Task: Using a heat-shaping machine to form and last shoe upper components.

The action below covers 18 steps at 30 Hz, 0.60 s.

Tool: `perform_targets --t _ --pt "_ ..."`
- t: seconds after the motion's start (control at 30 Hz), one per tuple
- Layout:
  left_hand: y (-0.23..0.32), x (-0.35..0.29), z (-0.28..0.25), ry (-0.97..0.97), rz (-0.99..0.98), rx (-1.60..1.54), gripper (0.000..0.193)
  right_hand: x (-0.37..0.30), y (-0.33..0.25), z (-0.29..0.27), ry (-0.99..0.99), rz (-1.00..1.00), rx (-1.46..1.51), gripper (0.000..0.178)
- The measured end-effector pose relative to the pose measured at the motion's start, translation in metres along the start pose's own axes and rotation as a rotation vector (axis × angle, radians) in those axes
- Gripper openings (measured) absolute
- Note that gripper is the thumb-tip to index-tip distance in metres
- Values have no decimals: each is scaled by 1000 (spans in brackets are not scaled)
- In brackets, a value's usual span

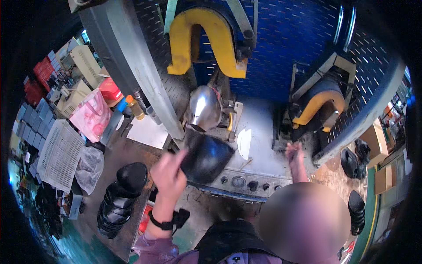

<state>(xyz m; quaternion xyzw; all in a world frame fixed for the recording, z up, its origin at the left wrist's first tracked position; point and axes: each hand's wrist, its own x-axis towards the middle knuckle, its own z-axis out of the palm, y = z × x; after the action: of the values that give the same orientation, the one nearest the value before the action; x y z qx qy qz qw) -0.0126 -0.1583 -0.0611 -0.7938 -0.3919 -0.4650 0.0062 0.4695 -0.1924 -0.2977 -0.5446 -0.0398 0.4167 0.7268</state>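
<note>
My left hand [169,177], smeared a little by motion, pinches the left edge of a black leather piece [207,159]. The smooth, curved piece lies over the front edge of a machine bench, below a shiny metal form [205,110]. Above that form stands a yellow U-shaped clamp pad [204,31]. Off to the right, my right hand [296,158] is raised with its fingers curled, just under a second, smaller yellow clamp pad [323,103]. What its fingers hold, if anything, cannot be made out. A blurred round patch hides most of my right forearm.
A control panel [246,184] with a gauge and knobs runs along the machine's front. Grey posts [136,66] flank the machine. Stacked black leather pieces [118,202] lie on the left table, near a white basket [61,154]. More black pieces [356,207] lie at right.
</note>
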Motion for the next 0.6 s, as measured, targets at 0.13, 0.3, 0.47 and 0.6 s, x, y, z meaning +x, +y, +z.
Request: perform_targets --t 0.13,0.3,0.47,0.6 --pt "19 -52 -17 -197 216 -21 53 -218 26 94 -596 143 -52 49" --pt "52 -96 42 -495 238 -261 46 -329 22 46 -706 284 -215 30" --pt "110 -143 81 -898 -598 -788 23 -358 -5 -18 -388 -180 -694 21" --pt "165 -164 113 -1353 -1031 -1460 32 -378 -31 -76 -174 -715 -1244 18"
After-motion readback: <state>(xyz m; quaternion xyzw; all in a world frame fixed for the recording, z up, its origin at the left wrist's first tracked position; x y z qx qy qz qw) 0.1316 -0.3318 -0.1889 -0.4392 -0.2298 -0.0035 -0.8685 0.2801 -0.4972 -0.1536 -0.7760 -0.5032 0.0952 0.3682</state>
